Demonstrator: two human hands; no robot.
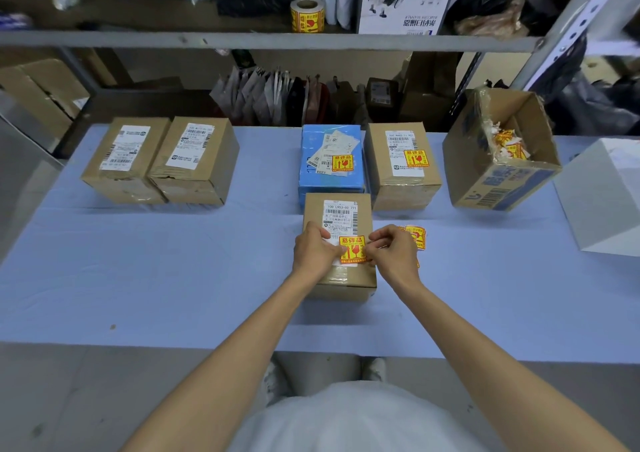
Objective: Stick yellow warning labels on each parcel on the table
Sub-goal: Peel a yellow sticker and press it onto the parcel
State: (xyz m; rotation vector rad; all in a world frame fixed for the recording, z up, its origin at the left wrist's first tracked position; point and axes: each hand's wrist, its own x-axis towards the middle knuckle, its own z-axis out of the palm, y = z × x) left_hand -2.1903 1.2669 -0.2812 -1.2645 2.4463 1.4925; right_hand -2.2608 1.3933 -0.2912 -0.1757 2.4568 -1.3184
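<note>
A small brown parcel [338,216] stands in front of me on the blue table [173,261]. A yellow warning label [352,247] lies on its top over the white shipping slip. My left hand [316,251] pinches the label's left edge and my right hand [394,254] pinches its right edge. More yellow labels [415,236] show behind my right hand. The blue parcel [330,174] and the brown parcel [401,174] behind carry yellow labels. Two brown parcels [124,161] [195,161] at the left carry only white slips.
A tilted open carton [498,181] with scrap label backing sits at the right, beside a white box [606,202]. A roll of yellow labels [307,15] stands on the metal shelf behind the table, among bags and boxes.
</note>
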